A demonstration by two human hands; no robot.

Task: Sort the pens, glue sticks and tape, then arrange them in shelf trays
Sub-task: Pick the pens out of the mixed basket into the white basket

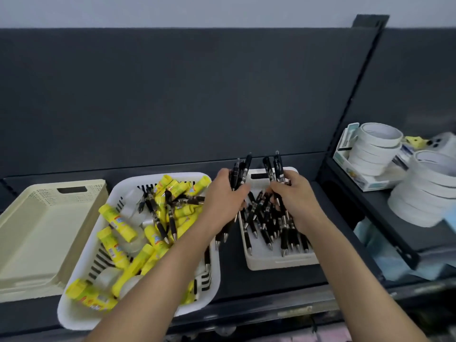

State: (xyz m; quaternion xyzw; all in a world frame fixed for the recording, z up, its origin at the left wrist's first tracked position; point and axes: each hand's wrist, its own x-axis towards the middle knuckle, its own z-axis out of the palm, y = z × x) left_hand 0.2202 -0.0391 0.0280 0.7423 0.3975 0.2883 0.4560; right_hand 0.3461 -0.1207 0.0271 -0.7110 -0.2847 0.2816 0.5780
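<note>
I see left hand [223, 196] gripping pen bundle [240, 173], right hand [294, 197] gripping second bunch [277, 169]. Both over pen tray [271, 266], centre-right. Probably aligning before laying flat. Glue sticks [118, 222] unsorted in basket [71, 317], centre-left. Beige tray [32, 233] far left, likely theirs.

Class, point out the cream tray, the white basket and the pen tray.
cream tray [37, 230]: head view, on its bare floor.
white basket [138, 181]: head view, on its back rim.
pen tray [276, 265]: head view, on its front wall.
</note>
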